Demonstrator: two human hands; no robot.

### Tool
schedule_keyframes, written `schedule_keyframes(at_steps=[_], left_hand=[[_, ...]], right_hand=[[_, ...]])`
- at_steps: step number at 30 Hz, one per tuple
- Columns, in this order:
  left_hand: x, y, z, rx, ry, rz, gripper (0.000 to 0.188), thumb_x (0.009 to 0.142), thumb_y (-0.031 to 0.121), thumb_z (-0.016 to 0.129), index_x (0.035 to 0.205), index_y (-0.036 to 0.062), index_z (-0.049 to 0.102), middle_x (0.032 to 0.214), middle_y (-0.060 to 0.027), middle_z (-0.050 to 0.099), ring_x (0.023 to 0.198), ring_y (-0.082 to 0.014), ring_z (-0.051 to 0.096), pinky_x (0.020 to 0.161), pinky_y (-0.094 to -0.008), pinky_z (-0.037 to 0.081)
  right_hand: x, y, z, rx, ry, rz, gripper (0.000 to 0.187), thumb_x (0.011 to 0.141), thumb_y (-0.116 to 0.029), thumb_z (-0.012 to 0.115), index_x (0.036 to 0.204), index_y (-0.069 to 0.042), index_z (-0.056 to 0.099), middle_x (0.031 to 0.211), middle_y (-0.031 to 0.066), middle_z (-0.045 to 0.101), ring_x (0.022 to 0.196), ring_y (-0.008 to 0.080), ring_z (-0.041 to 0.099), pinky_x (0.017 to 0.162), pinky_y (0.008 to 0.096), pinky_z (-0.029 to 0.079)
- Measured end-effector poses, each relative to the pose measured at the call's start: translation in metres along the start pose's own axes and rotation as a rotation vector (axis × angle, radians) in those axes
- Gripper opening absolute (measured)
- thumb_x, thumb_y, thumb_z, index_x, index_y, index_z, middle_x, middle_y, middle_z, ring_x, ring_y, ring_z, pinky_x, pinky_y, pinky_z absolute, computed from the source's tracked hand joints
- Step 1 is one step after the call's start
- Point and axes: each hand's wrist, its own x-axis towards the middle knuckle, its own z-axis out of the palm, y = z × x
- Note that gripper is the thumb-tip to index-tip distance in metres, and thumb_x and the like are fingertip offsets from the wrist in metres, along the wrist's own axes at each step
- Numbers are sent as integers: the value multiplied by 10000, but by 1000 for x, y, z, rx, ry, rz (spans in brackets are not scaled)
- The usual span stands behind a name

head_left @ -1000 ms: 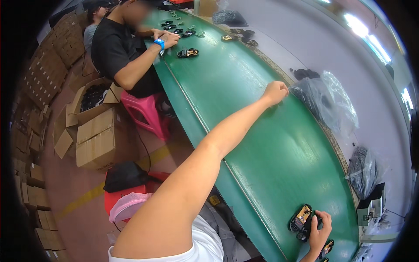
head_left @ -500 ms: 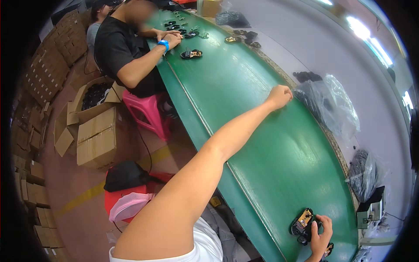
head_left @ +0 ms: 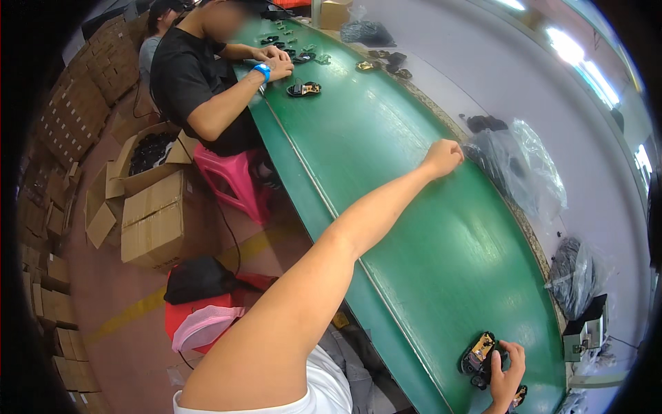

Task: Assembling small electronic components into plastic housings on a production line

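My left arm stretches across the green work surface (head_left: 386, 276). At its far edge my left hand (head_left: 443, 158) is closed, its fingers curled together beside a clear plastic bag of dark parts (head_left: 493, 160). Whatever those fingers hold, if anything, is hidden. At the lower right, my right hand (head_left: 508, 376) curves its fingers and thumb around a black part (head_left: 498, 360), mostly covered by the hand. Touching or just beside it lies an opened black computer mouse (head_left: 477, 352) with a tan circuit board showing. Another such piece (head_left: 520, 395) is partly hidden behind this hand.
A co-worker (head_left: 200, 83) with a blue wristband handles small parts at the far left; an opened mouse (head_left: 304, 89) lies nearby. More bagged dark parts (head_left: 574, 276) and a metal box (head_left: 586, 338) line the right edge. Cardboard boxes (head_left: 153, 221) and a pink stool (head_left: 234, 181) stand left.
My left hand has shifted very slightly down along the far edge. My right hand stays in place. The co-worker's hands have moved a little to the right.
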Motion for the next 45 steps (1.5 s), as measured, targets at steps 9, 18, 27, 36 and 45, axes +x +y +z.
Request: schedule_keyframes(at_steps=[9,18,27,36,45], left_hand=[[3,-10,6,18,3,59,148,833,72,612,839,30,753,804,-87,753,744,-186,700,721,-346,559],[-26,3,6,456,-228,315,151,872,124,617,874,16,722,827,-164,724,793,-293,699,756,-413,547],[-221,146,86,270,-945,656,645,824,367,817,1295,-2,577,1273,-202,605,1218,-356,574,1040,-444,460],[-284,162,102,351,-948,760,1001,677,569,875,1403,-7,497,1426,-198,491,1336,-404,469,1093,-503,394],[-244,122,30,292,-829,684,936,648,453,916,1386,27,530,1421,-203,511,1324,-411,481,1090,-514,407]], right_hand=[[-4,-3,1,-22,2,23,262,886,-130,686,1104,14,678,1094,178,647,1066,354,617,985,421,468],[-15,-9,-16,34,62,57,353,890,-242,747,1176,-40,696,1211,150,669,1153,355,609,1020,433,476],[-51,-3,-14,77,244,157,360,853,-137,747,1189,-21,692,1221,153,682,1154,347,636,1027,418,483],[-27,1,-10,36,96,173,330,814,-128,777,1134,-73,722,1162,112,697,1157,331,614,1027,425,477],[-4,6,-5,56,35,10,174,786,-129,765,934,-43,732,1137,162,699,1119,354,634,994,446,488]])
